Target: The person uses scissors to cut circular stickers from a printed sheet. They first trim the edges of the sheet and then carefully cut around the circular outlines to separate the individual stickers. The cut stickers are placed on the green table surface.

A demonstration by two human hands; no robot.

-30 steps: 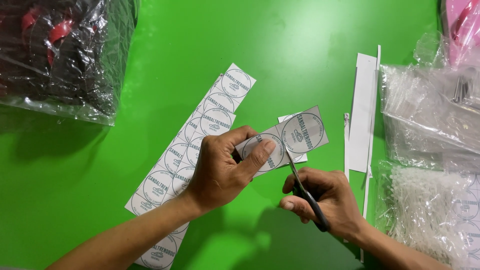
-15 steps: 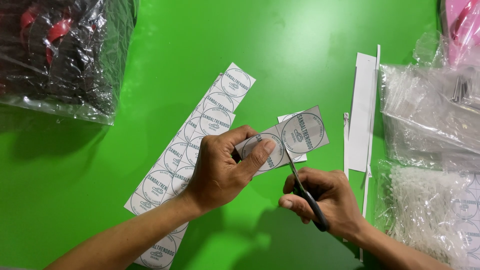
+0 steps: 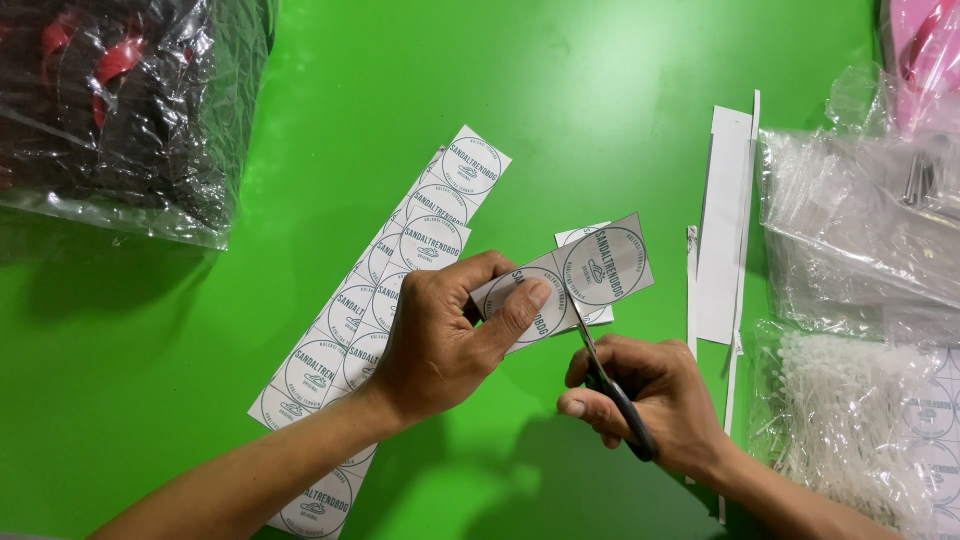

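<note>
My left hand pinches a short strip of round-printed white labels above the green table, thumb on top. My right hand grips black-handled scissors; their blades point up into the strip between two of its circles. A small cut label piece lies just under the held strip. Two long label strips stretch diagonally across the table below my left hand and forearm.
A clear bag of dark and red items fills the top left. White paper offcuts lie right of centre. Clear plastic bags and a bag of white plastic ties crowd the right edge, with a pink item at the top right.
Almost nothing differs. The scissors stay in the strip and both hands hold their places.
</note>
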